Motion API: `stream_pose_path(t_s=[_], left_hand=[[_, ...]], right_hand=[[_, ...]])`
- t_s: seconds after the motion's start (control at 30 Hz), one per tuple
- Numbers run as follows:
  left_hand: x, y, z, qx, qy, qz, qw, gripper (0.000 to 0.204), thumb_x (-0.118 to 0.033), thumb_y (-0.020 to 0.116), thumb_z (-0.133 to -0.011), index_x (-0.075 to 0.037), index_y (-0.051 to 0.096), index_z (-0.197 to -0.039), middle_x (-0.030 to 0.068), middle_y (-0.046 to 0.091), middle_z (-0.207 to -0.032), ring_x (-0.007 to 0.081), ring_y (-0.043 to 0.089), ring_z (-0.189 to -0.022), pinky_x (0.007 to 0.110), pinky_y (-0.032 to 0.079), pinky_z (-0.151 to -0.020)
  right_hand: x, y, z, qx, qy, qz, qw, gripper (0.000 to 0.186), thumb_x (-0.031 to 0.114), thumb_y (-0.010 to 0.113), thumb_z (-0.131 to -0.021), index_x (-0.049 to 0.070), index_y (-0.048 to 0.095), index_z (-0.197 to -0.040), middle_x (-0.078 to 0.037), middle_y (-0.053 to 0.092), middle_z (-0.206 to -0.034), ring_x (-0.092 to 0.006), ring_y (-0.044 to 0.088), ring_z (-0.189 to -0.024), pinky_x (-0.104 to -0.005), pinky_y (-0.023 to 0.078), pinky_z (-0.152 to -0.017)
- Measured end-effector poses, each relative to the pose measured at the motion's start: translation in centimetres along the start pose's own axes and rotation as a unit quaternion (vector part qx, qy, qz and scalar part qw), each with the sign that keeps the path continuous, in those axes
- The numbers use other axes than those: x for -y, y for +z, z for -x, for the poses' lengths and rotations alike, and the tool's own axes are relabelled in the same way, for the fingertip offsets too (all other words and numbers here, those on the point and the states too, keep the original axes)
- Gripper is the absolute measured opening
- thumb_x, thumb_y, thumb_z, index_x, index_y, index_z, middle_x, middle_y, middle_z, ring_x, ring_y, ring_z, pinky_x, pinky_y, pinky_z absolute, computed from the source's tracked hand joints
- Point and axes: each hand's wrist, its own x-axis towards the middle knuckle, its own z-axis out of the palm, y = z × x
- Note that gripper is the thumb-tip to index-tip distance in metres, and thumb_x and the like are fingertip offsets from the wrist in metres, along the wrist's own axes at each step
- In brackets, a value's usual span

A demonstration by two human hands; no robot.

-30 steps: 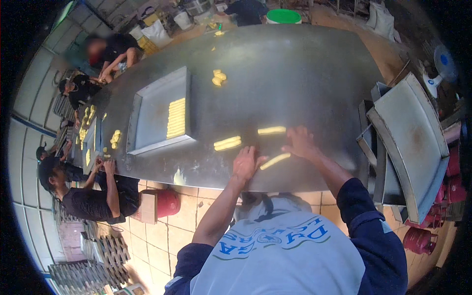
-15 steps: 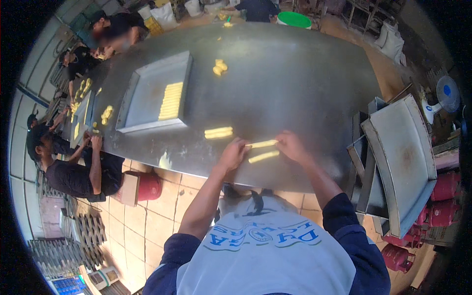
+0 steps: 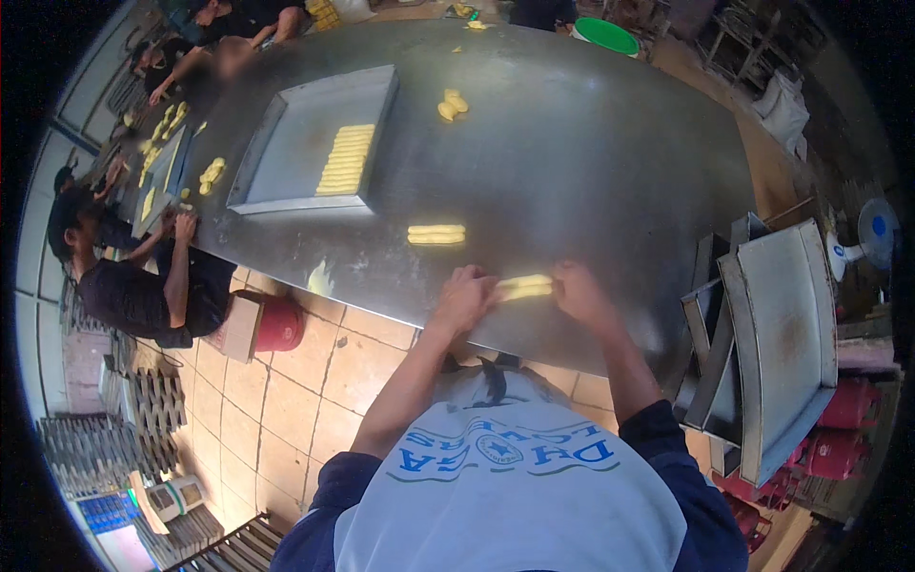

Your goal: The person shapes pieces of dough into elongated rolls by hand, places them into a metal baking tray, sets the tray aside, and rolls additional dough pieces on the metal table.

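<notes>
Two pale yellow dough strips [image 3: 524,287] lie side by side on the metal table, close to its front edge. My left hand [image 3: 465,299] has its fingers closed at their left ends. At the right ends is my right hand [image 3: 583,296], slightly blurred, its fingers drawn together around the tips. A second pair of dough strips [image 3: 437,234] rests a little farther off, to the left of my hands. Beyond, a metal tray [image 3: 297,207] holds a row of similar strips [image 3: 346,160] along its right side.
Lumps of dough [image 3: 453,105] sit farther back on the table [image 3: 591,162]. Stacked metal trays [image 3: 782,343] stand at the right, near a fan [image 3: 875,223]. Several people work along the left side, one in a dark shirt [image 3: 133,296] nearest. A green lid [image 3: 607,37] shows at the back.
The two strips near me lay apart; now they are side by side between my hands. My view has shifted slightly.
</notes>
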Motion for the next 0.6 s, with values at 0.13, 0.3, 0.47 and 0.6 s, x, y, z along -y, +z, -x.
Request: stream_pose_path(t_s=[0.13,0.3,0.47,0.6], left_hand=[[-1.2,1.5,-1.1,0.049,0.062,-0.038,0.996,0.054,-0.033,0.072,-0.070,-0.013,0.054,-0.117,0.0099,0.054,-0.107,0.0289,0.048,-0.104,0.041,0.041,-0.086],[-0.4,1.6,-0.4,0.023,0.016,-0.061,0.998,0.060,-0.032,0.075,-0.066,-0.009,0.051,-0.117,0.0110,0.054,-0.103,0.0300,0.050,-0.102,0.042,0.042,-0.083],[0.2,-0.7,-0.6,0.081,0.034,0.097,0.991,0.038,-0.014,0.067,-0.076,-0.002,0.053,-0.110,0.0163,0.056,-0.099,0.0286,0.055,-0.098,0.042,0.046,-0.082],[0.2,-3.2,-0.6,0.080,-0.065,0.613,0.783,0.042,-0.010,0.066,-0.082,0.004,0.050,-0.118,0.0128,0.058,-0.106,0.0189,0.058,-0.099,0.030,0.049,-0.085]], right_hand=[[1.7,0.9,0.0,-0.031,-0.044,-0.009,0.999,0.029,0.002,0.063,-0.068,0.003,0.060,-0.097,-0.017,0.057,-0.096,-0.0347,0.054,-0.097,-0.0434,0.044,-0.084],[2.6,0.8,0.4,0.010,-0.010,0.008,1.000,0.033,0.004,0.066,-0.066,0.005,0.058,-0.097,-0.017,0.055,-0.097,-0.0359,0.054,-0.094,-0.0445,0.044,-0.082],[4.3,-2.1,-0.2,0.028,0.019,-0.082,0.996,0.033,-0.001,0.064,-0.066,0.003,0.060,-0.099,-0.015,0.060,-0.099,-0.0298,0.059,-0.091,-0.0353,0.047,-0.080],[5.5,-5.2,-1.6,0.059,0.103,-0.329,0.937,0.031,-0.003,0.066,-0.071,0.000,0.058,-0.101,-0.012,0.062,-0.091,-0.0200,0.061,-0.080,-0.0299,0.049,-0.072]])
